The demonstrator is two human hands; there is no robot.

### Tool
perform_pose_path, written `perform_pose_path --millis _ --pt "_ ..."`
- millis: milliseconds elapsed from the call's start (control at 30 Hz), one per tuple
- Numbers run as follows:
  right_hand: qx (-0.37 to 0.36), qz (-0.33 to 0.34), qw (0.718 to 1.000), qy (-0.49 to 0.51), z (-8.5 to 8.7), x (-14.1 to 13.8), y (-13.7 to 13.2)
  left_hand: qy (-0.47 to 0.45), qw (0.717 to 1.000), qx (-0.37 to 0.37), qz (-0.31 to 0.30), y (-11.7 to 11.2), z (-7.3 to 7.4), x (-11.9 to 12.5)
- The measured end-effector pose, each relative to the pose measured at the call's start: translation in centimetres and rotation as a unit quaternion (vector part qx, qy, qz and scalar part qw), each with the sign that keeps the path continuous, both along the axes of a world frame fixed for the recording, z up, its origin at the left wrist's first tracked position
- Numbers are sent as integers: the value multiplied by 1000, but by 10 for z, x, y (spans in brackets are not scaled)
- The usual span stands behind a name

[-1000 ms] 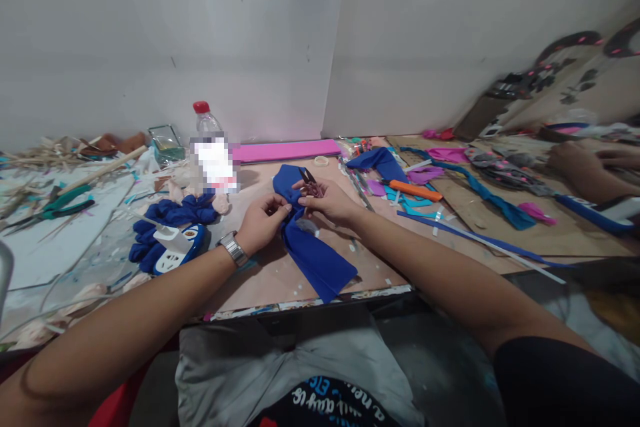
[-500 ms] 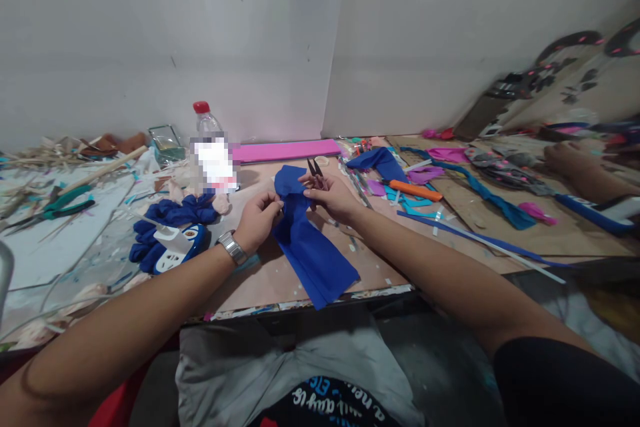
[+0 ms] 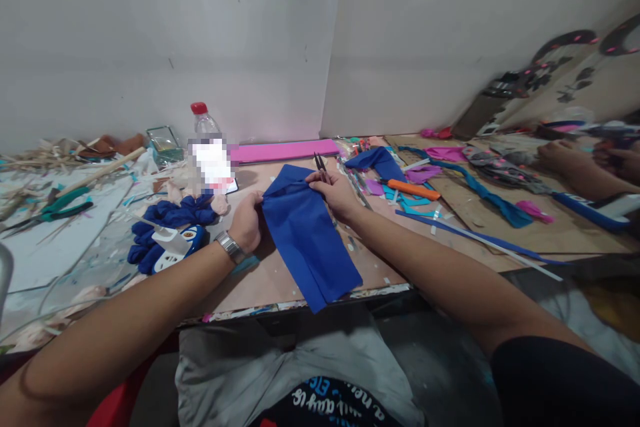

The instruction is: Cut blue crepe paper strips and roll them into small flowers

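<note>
A blue strip of fabric [image 3: 310, 240] is stretched between my hands, its lower end hanging down to the table's front edge. My left hand [image 3: 246, 221] pinches the left edge near the top, its fingers partly hidden behind the cloth. On the right edge, my right hand [image 3: 334, 192] grips the cloth between thumb and fingers. Tweezers [image 3: 321, 167] with dark pointed tips stick up out of that same right hand. A crease crosses the fabric between the two grips, and its top corner points toward the wall.
Left of me lie a white and blue power strip [image 3: 181, 245], bunched blue cloth [image 3: 175, 212] and green-handled pliers [image 3: 63, 205]. Behind stands a red-capped bottle [image 3: 206, 125]. To the right are an orange cutter [image 3: 413, 189], a white stick [image 3: 505, 251] and another person's hands [image 3: 565, 159].
My hands have moved apart, the left one to the left. The fabric, gathered and folded before, is now spread wider and flatter between them.
</note>
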State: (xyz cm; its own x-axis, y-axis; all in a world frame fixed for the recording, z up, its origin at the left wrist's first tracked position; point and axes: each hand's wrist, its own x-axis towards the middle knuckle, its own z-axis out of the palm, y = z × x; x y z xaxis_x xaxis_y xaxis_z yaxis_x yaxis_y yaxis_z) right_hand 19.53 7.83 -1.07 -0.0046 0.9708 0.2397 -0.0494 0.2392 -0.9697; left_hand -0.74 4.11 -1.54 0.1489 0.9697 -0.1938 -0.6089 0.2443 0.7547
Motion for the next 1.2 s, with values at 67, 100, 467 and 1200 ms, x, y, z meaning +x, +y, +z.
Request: perform_pose_path --millis 67,100,467,1200 --pt "14 -8 1000 -7 1 0 -1 -11 1000 -1 -2 -1 1 0" --pt "20 -10 1000 -12 2 0 -2 -17 1000 -1 -6 -1 2 1" --pt "43 -7 999 -32 5 -2 -7 10 999 10 -51 -11 12 1" --pt "196 122 945 -232 17 4 -27 260 916 303 27 -11 -2 -5"
